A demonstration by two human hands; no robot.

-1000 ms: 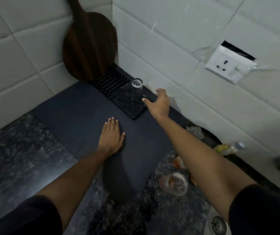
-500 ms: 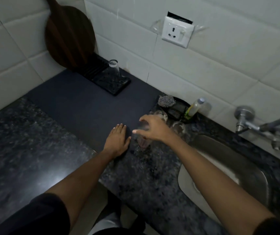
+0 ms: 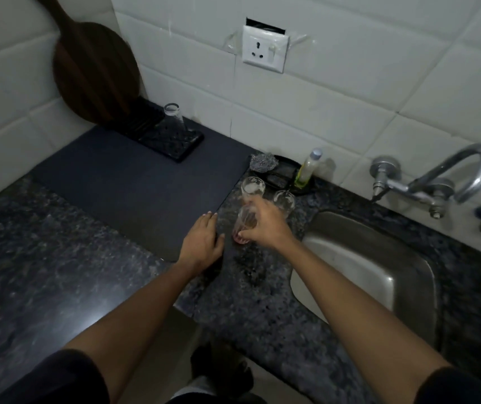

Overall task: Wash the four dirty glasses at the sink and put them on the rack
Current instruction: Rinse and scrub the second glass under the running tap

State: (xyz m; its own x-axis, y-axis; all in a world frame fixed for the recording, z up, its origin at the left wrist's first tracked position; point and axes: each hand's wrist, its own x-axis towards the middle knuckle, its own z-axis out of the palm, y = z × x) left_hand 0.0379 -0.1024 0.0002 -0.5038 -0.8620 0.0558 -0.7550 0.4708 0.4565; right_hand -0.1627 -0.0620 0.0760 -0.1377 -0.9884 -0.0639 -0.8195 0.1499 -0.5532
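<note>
The right hand [image 3: 265,225] has its fingers [image 3: 246,235] curled around a clear, tall drinking glass with pinkish dregs [image 3: 243,225], standing on the speckled dark granite table [image 3: 248,287] just beside the stainless steel sink [image 3: 379,258]. It looks light, rigid, breakable and probably slick when wet, so a mid-wall wrap suits it. 2 more clear dirty glasses [image 3: 252,186] stand just behind. 1 clear glass [image 3: 173,118] sits inverted on the black ribbed plastic rack [image 3: 172,141]. The left hand [image 3: 203,243] lies flat, fingers straight, on the smooth dark grey mat [image 3: 134,182].
</note>
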